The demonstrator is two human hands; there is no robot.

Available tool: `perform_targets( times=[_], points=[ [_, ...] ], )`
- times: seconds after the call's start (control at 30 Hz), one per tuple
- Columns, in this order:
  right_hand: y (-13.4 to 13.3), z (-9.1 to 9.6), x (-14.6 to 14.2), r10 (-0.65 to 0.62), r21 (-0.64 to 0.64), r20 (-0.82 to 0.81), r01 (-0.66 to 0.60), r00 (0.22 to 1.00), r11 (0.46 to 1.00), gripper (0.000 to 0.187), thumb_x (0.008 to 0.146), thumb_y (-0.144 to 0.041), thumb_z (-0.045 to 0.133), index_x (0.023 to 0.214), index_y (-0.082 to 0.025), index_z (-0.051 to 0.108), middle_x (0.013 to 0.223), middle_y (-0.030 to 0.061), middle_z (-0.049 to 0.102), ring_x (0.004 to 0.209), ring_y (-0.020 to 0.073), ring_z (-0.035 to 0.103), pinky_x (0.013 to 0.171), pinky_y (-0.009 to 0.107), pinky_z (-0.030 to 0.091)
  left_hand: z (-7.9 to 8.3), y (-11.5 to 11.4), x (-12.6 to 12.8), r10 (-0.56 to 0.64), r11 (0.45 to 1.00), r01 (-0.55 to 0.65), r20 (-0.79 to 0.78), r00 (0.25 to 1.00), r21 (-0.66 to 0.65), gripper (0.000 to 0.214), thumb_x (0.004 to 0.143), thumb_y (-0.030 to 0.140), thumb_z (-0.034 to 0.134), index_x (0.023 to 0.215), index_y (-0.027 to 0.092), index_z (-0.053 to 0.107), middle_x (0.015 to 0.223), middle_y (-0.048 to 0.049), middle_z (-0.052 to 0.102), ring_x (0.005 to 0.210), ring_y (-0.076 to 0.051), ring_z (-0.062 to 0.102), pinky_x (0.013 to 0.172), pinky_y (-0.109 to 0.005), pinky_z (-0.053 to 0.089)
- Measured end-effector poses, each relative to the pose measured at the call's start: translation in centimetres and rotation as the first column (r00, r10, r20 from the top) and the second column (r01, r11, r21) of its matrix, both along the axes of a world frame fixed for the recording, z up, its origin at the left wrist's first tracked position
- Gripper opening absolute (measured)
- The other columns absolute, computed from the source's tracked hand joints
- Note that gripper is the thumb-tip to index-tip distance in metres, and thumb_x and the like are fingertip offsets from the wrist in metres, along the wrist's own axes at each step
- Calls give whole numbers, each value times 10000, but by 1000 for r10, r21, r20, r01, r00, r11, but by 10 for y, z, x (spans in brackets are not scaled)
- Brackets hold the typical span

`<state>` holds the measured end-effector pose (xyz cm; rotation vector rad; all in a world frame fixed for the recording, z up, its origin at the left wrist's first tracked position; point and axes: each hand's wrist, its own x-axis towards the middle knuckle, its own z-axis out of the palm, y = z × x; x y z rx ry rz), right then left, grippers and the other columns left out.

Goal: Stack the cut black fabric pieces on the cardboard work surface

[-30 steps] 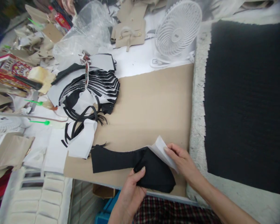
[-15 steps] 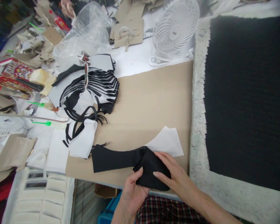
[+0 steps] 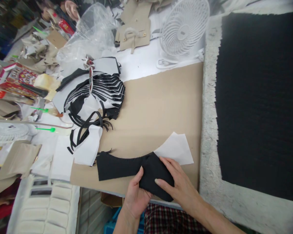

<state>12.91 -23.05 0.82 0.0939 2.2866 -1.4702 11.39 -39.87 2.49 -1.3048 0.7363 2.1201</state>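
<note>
A black curved fabric piece (image 3: 119, 167) lies on the brown paper sheet (image 3: 158, 107) near the table's front edge, its right end folded over. My left hand (image 3: 136, 191) grips that folded end from below, thumb on top. My right hand (image 3: 178, 182) rests flat on the fold with fingers stretched out, pressing it down. A white paper backing piece (image 3: 177, 148) lies flat just beyond my right hand, joined to the black piece.
A fanned stack of black and white cut pieces (image 3: 100, 87) with loose black strips sits at the left. A white desk fan (image 3: 184, 26) stands at the back. A large black mat (image 3: 258, 97) covers the right. Clutter, a plastic bag (image 3: 88, 35) and boxes fill the far left.
My right hand let go of the white backing, which now lies flat, and moved down onto the folded black fabric. My left hand slid a little up and left on the fold.
</note>
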Motion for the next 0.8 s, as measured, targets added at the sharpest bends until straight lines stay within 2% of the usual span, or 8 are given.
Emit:
perform_targets(
  times=[0.1, 0.2, 0.3, 0.37, 0.47, 0.53, 0.7, 0.8],
  points=[
    [3, -6, 3, 74, 20, -80, -73, 994, 997, 734, 863, -525, 569, 1468, -169, 351, 1444, 134, 416, 1330, 266, 376, 1115, 444, 347, -1, -8, -9, -54, 997, 54, -2, 999, -58, 296, 880, 240, 597, 1122, 87, 674, 1046, -119, 736, 1048, -241, 670, 971, -348, 510],
    [7, -7, 5, 198, 91, -195, -183, 961, 979, 721, 905, -510, 519, 1512, -228, 250, 1508, 98, 351, 1378, 245, 317, 1134, 456, 323, 0, -24, -24, -160, 977, 160, 8, 987, -140, 271, 842, 235, 643, 1054, 73, 691, 964, -126, 749, 961, -242, 697, 917, -344, 532],
    [5, -4, 4, 339, 220, -321, -278, 884, 935, 689, 928, -441, 506, 1525, -293, 194, 1563, 51, 263, 1417, 243, 249, 1137, 490, 312, 1, -44, -43, -271, 935, 261, -9, 963, -241, 243, 774, 235, 721, 970, 90, 708, 896, -114, 753, 858, -227, 711, 852, -328, 546],
    [0, -3, 3, 422, 316, -391, -312, 818, 896, 688, 917, -388, 535, 1519, -321, 207, 1582, 28, 215, 1426, 254, 228, 1131, 517, 312, -1, -58, -55, -359, 896, 321, -76, 930, -306, 263, 731, 239, 763, 948, 99, 710, 893, -111, 751, 816, -215, 710, 803, -303, 546],
    [-14, -8, 1, 499, 435, -450, -306, 740, 847, 681, 889, -282, 574, 1496, -342, 273, 1580, 3, 224, 1418, 260, 249, 1113, 532, 335, -9, -74, -72, -499, 833, 408, -189, 846, -374, 309, 705, 269, 784, 950, 98, 707, 884, -117, 747, 771, -203, 703, 728, -273, 533],
    [-23, -15, 0, 521, 493, -473, -276, 711, 825, 663, 876, -223, 573, 1478, -340, 320, 1568, -4, 257, 1409, 267, 265, 1099, 543, 344, -16, -80, -80, -535, 812, 423, -223, 815, -401, 306, 694, 272, 790, 935, 106, 705, 861, -108, 745, 741, -191, 696, 703, -260, 522],
    [-34, -33, -4, 508, 556, -524, -177, 684, 812, 587, 887, -166, 537, 1427, -358, 410, 1531, -22, 345, 1367, 281, 331, 1076, 567, 328, -27, -86, -88, -531, 816, 412, -246, 811, -405, 279, 676, 263, 794, 895, 113, 707, 812, -88, 741, 684, -166, 679, 685, -249, 512],
    [-35, -38, -4, 496, 560, -537, -152, 682, 815, 576, 899, -164, 521, 1427, -367, 409, 1525, -35, 354, 1356, 270, 345, 1087, 546, 306, -29, -88, -87, -519, 826, 402, -253, 817, -396, 286, 663, 263, 801, 889, 112, 711, 794, -82, 739, 671, -157, 671, 683, -243, 511]
  ],
)
